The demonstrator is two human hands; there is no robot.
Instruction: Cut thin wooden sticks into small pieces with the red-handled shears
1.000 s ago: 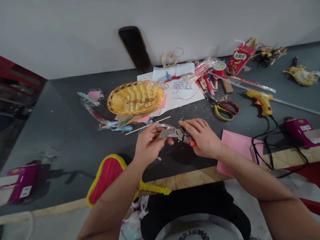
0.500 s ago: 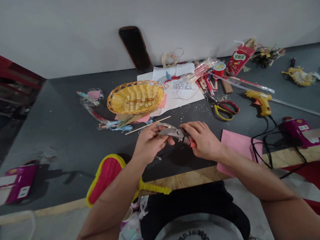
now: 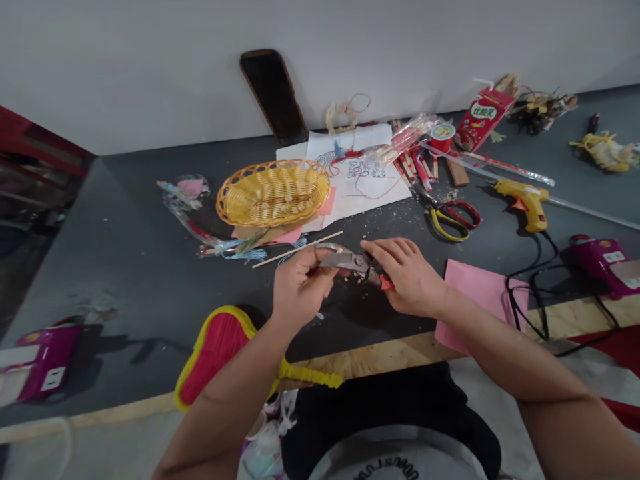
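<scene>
My right hand (image 3: 413,277) is closed round the red handles of a pair of pruning shears (image 3: 356,262), held above the dark table. The metal jaws are parted and point left. A small pale piece shows between them. My left hand (image 3: 300,283) is closed in a pinch at the jaw tips, and its fingers hide most of what they grip. Beyond the hands stands a yellow woven basket (image 3: 274,177) with several small pale bits in it. A thin wooden stick (image 3: 320,243) lies just past my left hand.
Red-and-yellow-handled scissors (image 3: 453,220), a yellow glue gun (image 3: 525,200) with a black cord, and a pink paper sheet (image 3: 477,300) lie to the right. A red-and-yellow fan-shaped piece (image 3: 215,350) rests under my left forearm. A phone (image 3: 274,97) leans on the wall.
My left fingers have curled in more tightly at the jaw tips. The shears and my right hand stay almost in place; the view has shifted slightly.
</scene>
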